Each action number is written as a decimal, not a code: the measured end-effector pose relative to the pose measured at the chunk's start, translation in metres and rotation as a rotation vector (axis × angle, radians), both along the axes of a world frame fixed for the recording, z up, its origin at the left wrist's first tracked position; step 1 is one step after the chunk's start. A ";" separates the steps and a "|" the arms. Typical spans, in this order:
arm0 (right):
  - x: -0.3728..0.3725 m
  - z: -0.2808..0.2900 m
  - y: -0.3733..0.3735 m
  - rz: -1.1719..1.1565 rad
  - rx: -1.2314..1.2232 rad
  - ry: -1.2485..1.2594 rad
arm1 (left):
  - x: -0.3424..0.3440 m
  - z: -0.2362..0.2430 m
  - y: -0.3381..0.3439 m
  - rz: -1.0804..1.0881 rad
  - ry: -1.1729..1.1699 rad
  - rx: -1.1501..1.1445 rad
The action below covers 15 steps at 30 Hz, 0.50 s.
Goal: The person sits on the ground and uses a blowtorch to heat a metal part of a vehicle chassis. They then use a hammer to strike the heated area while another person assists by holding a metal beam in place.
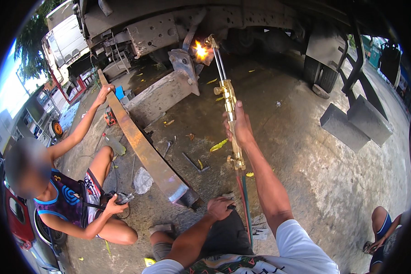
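Observation:
My right hand (242,125) is wrapped round the brass body of a cutting torch (228,93), which points up and away from me. Its head is beside a bright orange flame (200,50) at a rusty bracket (183,66) under the truck frame. Red and green hoses (245,196) run from the torch's lower end past my legs. My left hand (220,208) is closed near my knee, with a small dark thing showing at its fingers; I cannot make out what it is. Close by lies the end of a long rusty steel beam (144,148).
At left a crouching person (73,196) has one hand on the beam's far end and a tool (123,198) in the other. A hex key (196,162), a plastic bag (143,180) and a bottle (114,144) lie on the ground. Two grey blocks (345,127) stand right.

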State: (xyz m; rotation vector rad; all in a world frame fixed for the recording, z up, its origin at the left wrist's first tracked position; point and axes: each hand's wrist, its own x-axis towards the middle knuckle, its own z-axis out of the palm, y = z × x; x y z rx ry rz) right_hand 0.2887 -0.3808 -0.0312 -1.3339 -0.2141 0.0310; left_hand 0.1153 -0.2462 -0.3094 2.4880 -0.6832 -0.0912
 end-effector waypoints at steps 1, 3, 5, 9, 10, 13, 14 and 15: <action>-0.001 0.000 0.000 0.007 -0.008 -0.001 | 0.000 -0.002 0.000 0.010 -0.013 -0.008; -0.003 0.000 0.000 0.015 -0.017 0.001 | -0.001 -0.006 -0.001 0.029 -0.039 -0.023; -0.004 -0.001 0.000 0.017 -0.026 0.000 | -0.002 -0.006 -0.003 0.025 -0.039 -0.023; -0.003 -0.005 -0.003 0.008 -0.023 -0.001 | -0.003 -0.001 -0.003 0.019 0.002 0.003; -0.001 -0.005 -0.004 0.007 -0.018 0.000 | -0.003 -0.001 -0.003 0.019 0.003 0.004; 0.002 -0.008 -0.003 -0.014 -0.023 -0.017 | -0.003 -0.002 -0.003 0.016 -0.003 -0.003; 0.002 -0.007 -0.003 -0.016 -0.010 -0.013 | -0.003 -0.003 -0.002 0.014 -0.014 -0.012; 0.001 -0.006 -0.003 -0.018 0.003 -0.008 | -0.003 -0.004 0.000 0.011 -0.024 -0.022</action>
